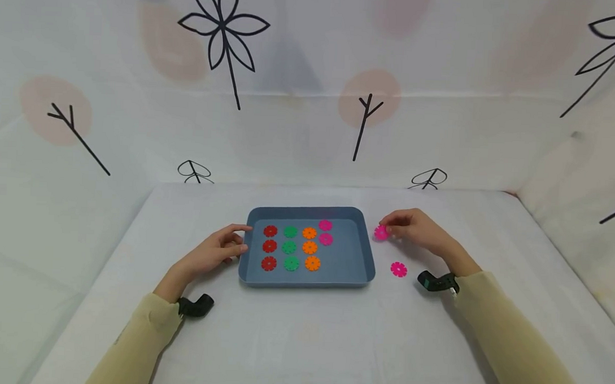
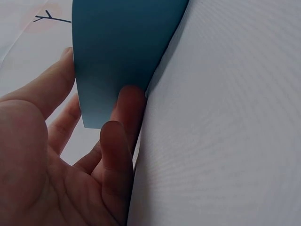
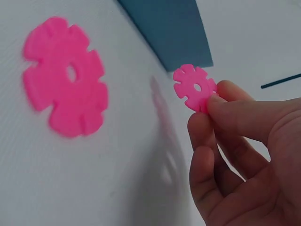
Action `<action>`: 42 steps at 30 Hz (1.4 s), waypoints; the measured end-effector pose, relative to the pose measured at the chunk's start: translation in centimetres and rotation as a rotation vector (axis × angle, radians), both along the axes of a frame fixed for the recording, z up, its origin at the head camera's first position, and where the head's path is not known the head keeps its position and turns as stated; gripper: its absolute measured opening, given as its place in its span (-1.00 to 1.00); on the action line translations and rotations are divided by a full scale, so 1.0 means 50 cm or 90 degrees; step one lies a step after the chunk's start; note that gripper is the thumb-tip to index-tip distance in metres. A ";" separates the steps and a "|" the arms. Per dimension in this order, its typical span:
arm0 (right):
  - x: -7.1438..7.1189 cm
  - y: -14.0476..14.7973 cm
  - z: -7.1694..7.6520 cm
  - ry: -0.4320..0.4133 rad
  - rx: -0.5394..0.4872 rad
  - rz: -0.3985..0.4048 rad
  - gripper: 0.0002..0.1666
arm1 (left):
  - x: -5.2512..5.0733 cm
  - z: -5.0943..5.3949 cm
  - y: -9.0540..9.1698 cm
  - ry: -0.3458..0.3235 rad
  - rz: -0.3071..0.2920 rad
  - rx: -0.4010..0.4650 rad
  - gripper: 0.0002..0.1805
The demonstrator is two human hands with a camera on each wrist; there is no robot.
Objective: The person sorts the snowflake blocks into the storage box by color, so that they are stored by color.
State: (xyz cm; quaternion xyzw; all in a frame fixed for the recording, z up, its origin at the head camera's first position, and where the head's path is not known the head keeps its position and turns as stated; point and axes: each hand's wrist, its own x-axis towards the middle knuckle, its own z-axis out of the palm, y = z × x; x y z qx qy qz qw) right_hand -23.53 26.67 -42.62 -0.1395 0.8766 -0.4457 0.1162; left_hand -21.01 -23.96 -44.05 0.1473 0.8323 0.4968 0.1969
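My right hand [image 1: 418,228] pinches a pink notched plastic disc [image 3: 190,84] between thumb and fingertips, held above the table just right of the tray. Another pink disc [image 1: 398,269] lies on the cloth below that hand. On the left, my left hand [image 1: 216,250] rests its fingers against the wall of the blue-grey tray [image 1: 345,267]; its wrist view shows fingertips [image 2: 130,101] touching the outer side. Inside the tray stand columns of three red discs [image 1: 269,246], three green discs [image 1: 289,247] and three orange discs [image 1: 309,247], plus two pink discs [image 1: 325,239] at the upper right.
A white cloth [image 1: 302,339] covers the table. Behind it hangs a pale backdrop [image 1: 299,135] printed with plants. Dark wrist-worn cameras [image 1: 195,306] sit on both forearms, near the cloth.
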 end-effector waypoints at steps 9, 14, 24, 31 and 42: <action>-0.003 -0.036 0.039 -0.001 -0.026 0.009 -0.74 | -0.008 -0.006 0.002 0.003 -0.012 0.002 -0.38; -0.008 -0.053 0.052 0.010 -0.014 0.025 -0.72 | -0.003 -0.007 -0.002 0.002 -0.003 -0.004 -0.38; -0.018 -0.072 0.074 0.027 0.000 0.005 -0.76 | 0.000 -0.002 -0.003 0.004 -0.004 -0.005 -0.39; -0.027 -0.116 0.089 0.024 -0.011 0.048 -0.79 | 0.000 -0.001 -0.002 0.003 -0.002 -0.005 -0.38; -0.043 -0.192 0.072 0.056 0.027 0.169 -0.85 | -0.003 -0.004 -0.003 0.000 -0.004 -0.002 -0.40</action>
